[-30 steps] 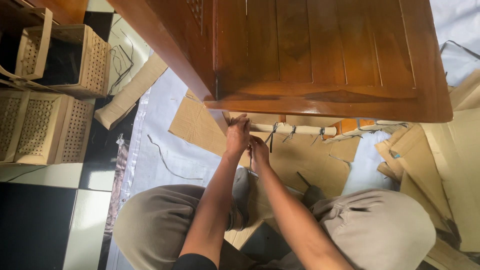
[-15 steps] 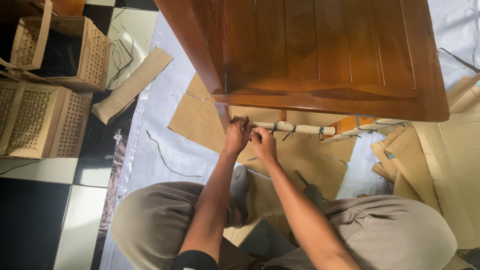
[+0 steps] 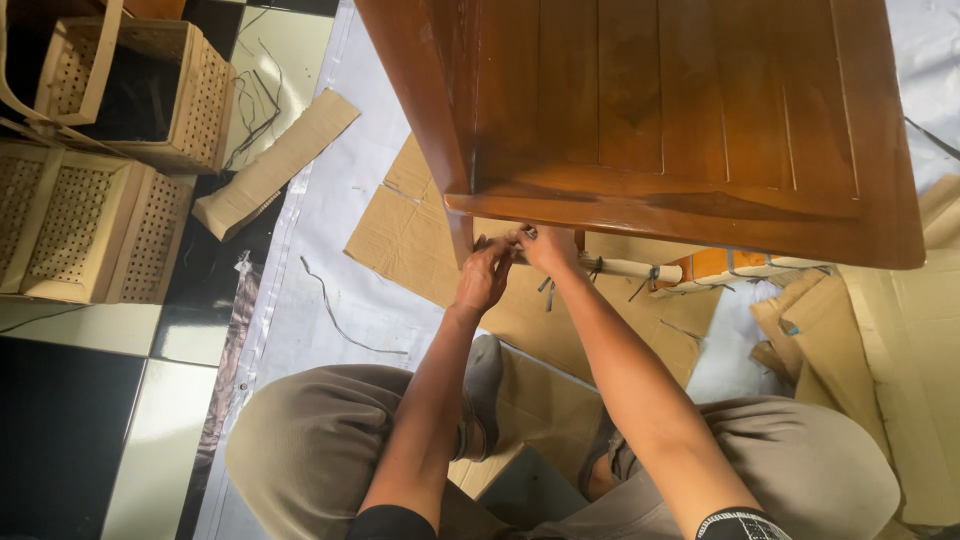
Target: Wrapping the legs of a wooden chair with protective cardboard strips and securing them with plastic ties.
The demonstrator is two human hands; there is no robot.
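Both hands work at the near edge of a varnished wooden table (image 3: 680, 110), just under its front rail. The left hand (image 3: 485, 278) curls closed around the left end of a pale wrapped rod (image 3: 625, 268) that runs left to right beneath the table, close beside the table leg (image 3: 458, 235). The right hand (image 3: 550, 247) sits just right of it and a little farther, its fingers pinched at the same end of the rod, right against the underside of the rail; what exactly they pinch is too small to tell. Half a second ago the right hand lay nearer, on the rod below the rail, and a second ago it was nearer yet, under the left hand; now it has gone up to the rail, with its forearm stretched out long across the lap. The left hand has slid slightly nearer and rightward.

Dark ties (image 3: 547, 288) dangle from the rod. Flattened cardboard (image 3: 410, 235) lies on the floor below the hands, over a pale sheet (image 3: 320, 260). Far left stand woven baskets (image 3: 75, 230), with a cardboard strip (image 3: 275, 165) beside them. The view has shifted, so the table fills more of the right side than before.
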